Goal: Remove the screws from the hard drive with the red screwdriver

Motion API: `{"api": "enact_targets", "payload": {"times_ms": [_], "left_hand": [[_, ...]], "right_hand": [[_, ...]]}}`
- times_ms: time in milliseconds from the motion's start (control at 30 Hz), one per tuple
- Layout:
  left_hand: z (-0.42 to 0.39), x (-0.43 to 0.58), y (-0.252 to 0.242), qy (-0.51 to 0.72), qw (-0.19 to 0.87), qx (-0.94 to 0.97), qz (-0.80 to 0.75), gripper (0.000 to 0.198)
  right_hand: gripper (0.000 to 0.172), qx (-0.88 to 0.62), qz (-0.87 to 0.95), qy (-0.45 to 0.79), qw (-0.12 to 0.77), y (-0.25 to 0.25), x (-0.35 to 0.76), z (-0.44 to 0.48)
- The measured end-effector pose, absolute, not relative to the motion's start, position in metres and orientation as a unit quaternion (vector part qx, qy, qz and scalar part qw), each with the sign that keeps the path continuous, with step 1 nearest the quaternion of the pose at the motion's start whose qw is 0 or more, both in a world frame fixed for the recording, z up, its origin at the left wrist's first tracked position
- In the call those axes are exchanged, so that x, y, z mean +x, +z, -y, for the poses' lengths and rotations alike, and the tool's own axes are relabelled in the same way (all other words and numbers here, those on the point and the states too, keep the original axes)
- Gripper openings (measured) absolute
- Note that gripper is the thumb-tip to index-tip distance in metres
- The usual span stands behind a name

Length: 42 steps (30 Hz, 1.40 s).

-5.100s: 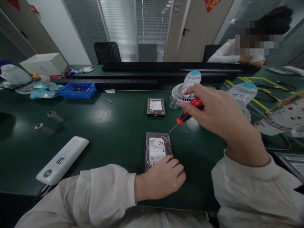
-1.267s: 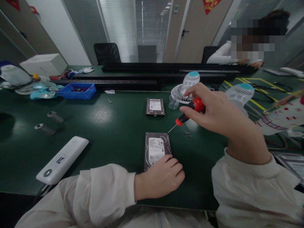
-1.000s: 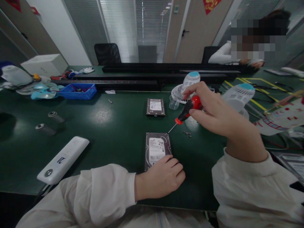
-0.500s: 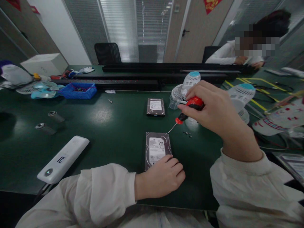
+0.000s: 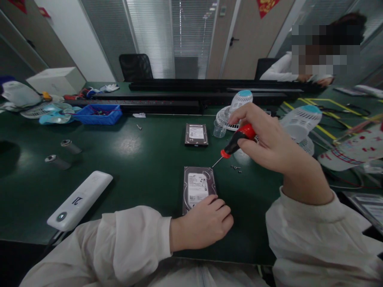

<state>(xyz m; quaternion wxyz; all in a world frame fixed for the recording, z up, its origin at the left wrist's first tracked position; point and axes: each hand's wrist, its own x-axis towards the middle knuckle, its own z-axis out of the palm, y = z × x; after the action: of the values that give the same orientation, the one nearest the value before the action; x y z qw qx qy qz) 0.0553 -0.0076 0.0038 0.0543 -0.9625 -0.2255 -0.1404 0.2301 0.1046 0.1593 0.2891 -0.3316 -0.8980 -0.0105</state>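
A hard drive (image 5: pixel 197 185) with a white label lies flat on the green table in front of me. My left hand (image 5: pixel 206 221) grips its near right part, fingers curled over the edge and hiding that corner. In my right hand (image 5: pixel 266 139) is a red and black screwdriver (image 5: pixel 236 141), slanted down to the left. Its tip meets the drive's far right corner; whether a screw sits under it is too small to tell. Several small screws (image 5: pixel 236 168) lie to the right of the drive. Behind it rests a second hard drive (image 5: pixel 196 134).
A clear plastic cup (image 5: pixel 219 129) and white handheld fans stand behind my right hand. To the left are a white power bank (image 5: pixel 80 200), two metal cylinders and a blue tray (image 5: pixel 98 115) of wires. Black bars (image 5: pixel 167 107) cross the table's back. Another person sits far right.
My right hand has shifted its fingers on the screwdriver's handle, with the thumb now lower on the black part. The tip stays at the drive's corner. My left hand has not moved.
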Motion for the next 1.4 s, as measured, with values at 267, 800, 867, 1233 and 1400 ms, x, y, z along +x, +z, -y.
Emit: {"api": "enact_targets", "payload": {"times_ms": [267,800,867,1233,1400], "left_hand": [[0.007,0.055,0.004,-0.138,0.051,-0.963,0.224,0.023],[0.007,0.055,0.003,-0.133,0.05,-0.964,0.226,0.023],[0.007,0.055,0.004,-0.137,0.051,-0.963,0.225,0.023],[0.007,0.054,0.003,-0.135,0.055,-0.963,0.225,0.024],[0.008,0.056,0.004,-0.13,0.058,-0.963,0.227,0.024]], "right_hand": [[0.022,-0.34,0.88,-0.03,0.33,0.154,0.227,-0.109],[0.051,-0.395,0.874,-0.04,0.279,0.161,0.235,-0.104],[0.054,-0.422,0.867,-0.061,0.258,0.16,0.233,-0.105],[0.039,-0.412,0.872,0.048,0.26,0.164,0.234,-0.103],[0.043,-0.496,0.834,-0.082,0.225,0.16,0.232,-0.106]]}}
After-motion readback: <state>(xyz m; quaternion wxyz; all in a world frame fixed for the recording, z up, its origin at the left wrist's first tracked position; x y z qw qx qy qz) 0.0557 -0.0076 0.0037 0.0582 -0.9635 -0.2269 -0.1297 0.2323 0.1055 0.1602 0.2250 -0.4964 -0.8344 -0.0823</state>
